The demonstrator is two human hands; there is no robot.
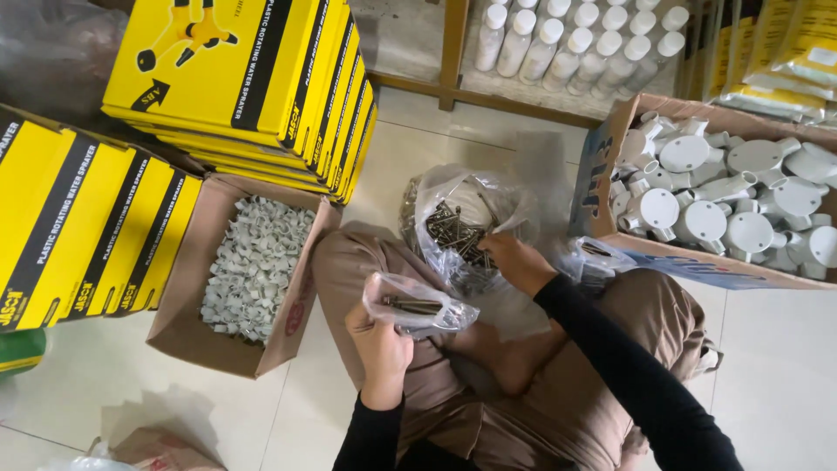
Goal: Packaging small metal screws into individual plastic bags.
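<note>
Your left hand [381,342] grips a small plastic bag [410,307] mouth-up, ready to receive; your right hand [516,260] pinches screws [453,231] inside the big bag [466,222].

two cardboard boxes [206,336], two hands [381,349]

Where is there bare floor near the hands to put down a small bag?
Bare tile shows right of the knee, below the box of white fittings, and at lower left, below the box of small white parts. The lap is crowded: the big screw bag lies between both boxes and the yellow cartons.
</note>
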